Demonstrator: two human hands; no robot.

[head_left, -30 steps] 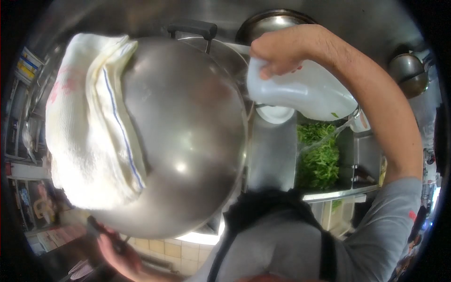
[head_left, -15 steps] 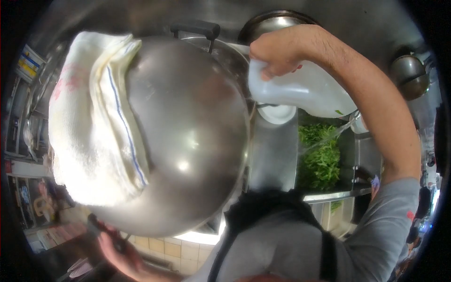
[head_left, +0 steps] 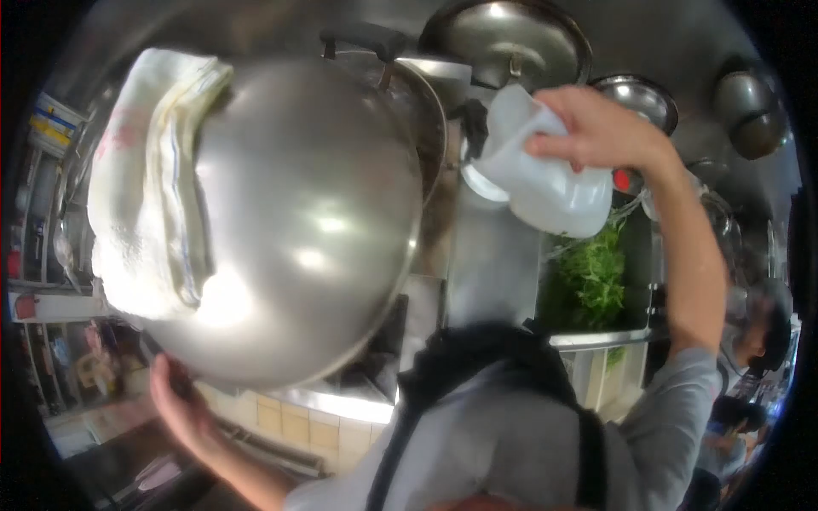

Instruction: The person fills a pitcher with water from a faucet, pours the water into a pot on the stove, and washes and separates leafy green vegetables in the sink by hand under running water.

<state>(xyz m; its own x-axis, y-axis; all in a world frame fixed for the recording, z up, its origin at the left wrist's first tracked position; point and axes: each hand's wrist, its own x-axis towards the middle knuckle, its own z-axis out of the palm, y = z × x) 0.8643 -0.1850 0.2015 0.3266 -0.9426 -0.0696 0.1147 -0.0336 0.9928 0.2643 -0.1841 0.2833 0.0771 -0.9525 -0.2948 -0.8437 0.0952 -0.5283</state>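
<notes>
My right hand [head_left: 588, 128] grips a translucent white plastic jug [head_left: 550, 183], tilted above a metal bin of chopped leafy greens [head_left: 596, 272]. At the lower left, my left hand [head_left: 181, 396] is closed round the dark handle at the near edge of a large domed metal lid or wok [head_left: 290, 196]. A folded white towel [head_left: 136, 196] with a blue stripe lies over its left side. At its far edge stands a second black handle [head_left: 365, 38].
A round pan [head_left: 511, 43] and a smaller one [head_left: 639, 98] are beyond the jug. Metal bowls [head_left: 743, 111] sit at the far right. Shelving [head_left: 43, 289] lines the left. Other people [head_left: 750, 341] are at the right edge.
My right hand and the jug have swung; the jug's body now points more downward. The domed metal piece and towel have shifted slightly left and away. More of the pan behind shows.
</notes>
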